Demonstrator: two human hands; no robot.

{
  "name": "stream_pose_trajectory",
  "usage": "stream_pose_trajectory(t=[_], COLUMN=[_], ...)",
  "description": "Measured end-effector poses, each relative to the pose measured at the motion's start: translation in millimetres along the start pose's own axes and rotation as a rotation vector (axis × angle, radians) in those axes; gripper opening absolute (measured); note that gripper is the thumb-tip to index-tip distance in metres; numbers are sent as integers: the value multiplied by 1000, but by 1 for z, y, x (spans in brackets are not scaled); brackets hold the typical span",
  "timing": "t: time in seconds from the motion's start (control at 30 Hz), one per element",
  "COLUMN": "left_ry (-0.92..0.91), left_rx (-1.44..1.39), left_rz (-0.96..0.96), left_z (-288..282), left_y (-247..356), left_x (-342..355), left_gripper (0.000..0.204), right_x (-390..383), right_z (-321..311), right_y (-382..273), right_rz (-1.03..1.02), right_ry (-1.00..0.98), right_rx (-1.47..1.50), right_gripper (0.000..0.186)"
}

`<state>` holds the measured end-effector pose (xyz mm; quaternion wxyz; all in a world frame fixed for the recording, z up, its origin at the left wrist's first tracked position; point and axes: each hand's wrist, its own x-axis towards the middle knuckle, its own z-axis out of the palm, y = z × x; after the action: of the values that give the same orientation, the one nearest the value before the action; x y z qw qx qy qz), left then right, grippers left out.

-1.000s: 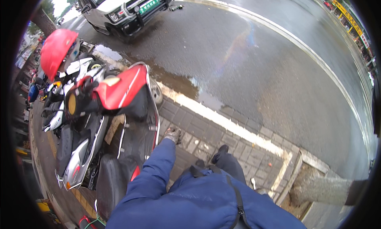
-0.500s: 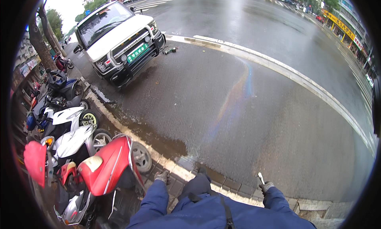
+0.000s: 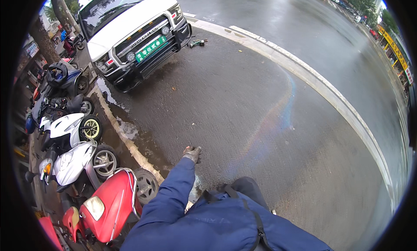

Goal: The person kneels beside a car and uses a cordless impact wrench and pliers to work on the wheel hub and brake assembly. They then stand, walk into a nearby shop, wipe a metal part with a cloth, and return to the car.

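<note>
My left hand [image 3: 192, 155], in a grey work glove, reaches out over the wet asphalt. Its fingers are loosely bent and apart, with nothing seen in them. My right hand is hidden behind my blue jacket [image 3: 217, 227]; just a small pale tip [image 3: 274, 212] shows at the jacket's edge, too small to name. Ahead on the left stands a white pickup truck [image 3: 134, 27] with a black bumper guard and a green plate. By the guard's right end, a small green and dark object [image 3: 197, 43], like a power tool, lies on the ground.
Several parked scooters line the left side, the red one [image 3: 110, 203] nearest, then white ones [image 3: 71, 164]. A pale curb [image 3: 130, 146] with puddles runs beside them. A rainbow oil film [image 3: 282, 107] marks the asphalt. A white concrete strip [image 3: 299, 70] borders the road.
I have stepped off the curb edge onto the asphalt, closer to the truck. My left hand has swung forward. My right hand, which held a pale-ended tool, has dropped out of sight.
</note>
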<state>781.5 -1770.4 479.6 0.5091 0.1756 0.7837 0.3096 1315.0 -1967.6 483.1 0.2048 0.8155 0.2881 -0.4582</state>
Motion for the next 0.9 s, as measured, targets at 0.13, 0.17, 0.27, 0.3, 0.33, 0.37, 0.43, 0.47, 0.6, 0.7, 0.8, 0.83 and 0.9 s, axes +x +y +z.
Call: stream_pose_trajectory(t=[0.13, 0.17, 0.27, 0.3, 0.33, 0.37, 0.43, 0.47, 0.6, 0.7, 0.8, 0.83, 0.9], left_ry=[40, 56, 176, 231, 282, 330, 298, 322, 411, 415, 307, 269, 237], left_rx=[-115, -151, -120, -176, -211, -248, -328, -340, -391, -400, -301, -221, -228], left_rz=[-24, -48, -160, -166, -194, -229, -259, -268, -324, -351, -302, -323, -246], left_z=[16, 18, 16, 16, 14, 12, 2, 1, 15, 41, 54, 61, 67], left_y=[81, 91, 125, 143, 156, 164, 200, 217, 296, 358, 449, 470, 532], left_x=[73, 90, 143, 166, 181, 190, 222, 237, 316, 388, 485, 505, 552], left_gripper=[22, 19, 17, 19, 22, 27, 22, 20, 18, 26, 43, 48, 55], right_x=[60, 76, 120, 131, 143, 156, 177, 185, 213, 235, 255, 257, 260], right_z=[-47, -63, -126, -151, -178, -206, -266, -295, -402, -446, -465, -470, -480], right_y=[-107, -137, -240, -277, -316, -359, -449, -491, -660, -756, -829, -838, -868], right_rz=[-49, -67, -137, -211, -196, -183, -231, -254, -406, -460, -358, -259, -166], right_ry=[-19, -20, 11, 58, 56, 61, 96, 99, 89, 89, 91, 35, 28], right_rx=[-11, -17, -10, -64, 39, 55, -48, 34, 82, 183, 258, 306, 146], right_gripper=[28, 29, 30, 31, 31, 30, 29, 30, 29, 25, 24, 25, 24])
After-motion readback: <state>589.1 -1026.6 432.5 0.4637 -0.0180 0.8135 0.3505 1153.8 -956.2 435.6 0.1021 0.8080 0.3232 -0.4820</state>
